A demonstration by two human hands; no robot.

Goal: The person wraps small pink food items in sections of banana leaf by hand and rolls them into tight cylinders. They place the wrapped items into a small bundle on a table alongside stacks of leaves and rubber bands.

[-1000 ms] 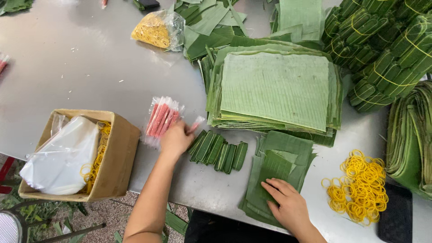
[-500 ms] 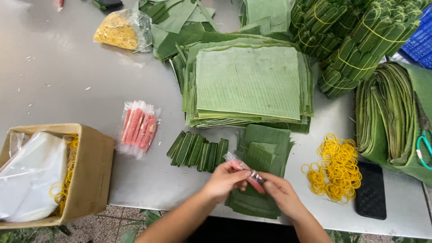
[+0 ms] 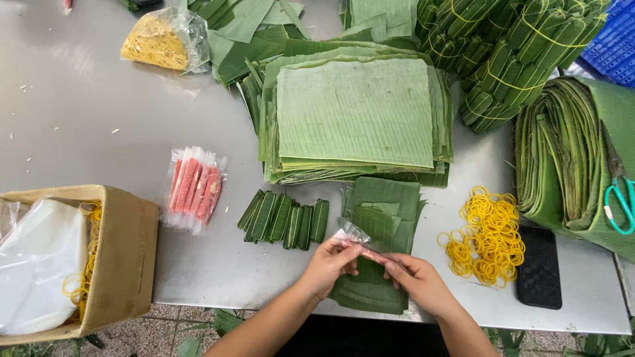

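Observation:
Both hands meet at the table's near edge over a small pile of cut banana leaf pieces (image 3: pixel 380 211). My left hand (image 3: pixel 329 264) and my right hand (image 3: pixel 417 283) together pinch one pink sausage stick in a clear wrapper (image 3: pixel 360 243); the wrapper's loose end sticks up to the left. Left of the hands lies a row of small folded leaf parcels (image 3: pixel 284 218). Further left sits a clear pack of several pink sausage sticks (image 3: pixel 194 187).
A big stack of square banana leaves (image 3: pixel 357 112) fills the middle. Tied leaf bundles (image 3: pixel 522 46) and folded leaves (image 3: pixel 562 152) lie right, with scissors (image 3: pixel 620 198), loose yellow rubber bands (image 3: pixel 486 235) and a black phone (image 3: pixel 539 264). A cardboard box (image 3: pixel 126 251) sits left; a bag of bands (image 3: pixel 159 39) lies behind.
My left hand reached to the sausage pack, took one stick and brought it to the right hand. Both hands now hold it over the small leaf pile.

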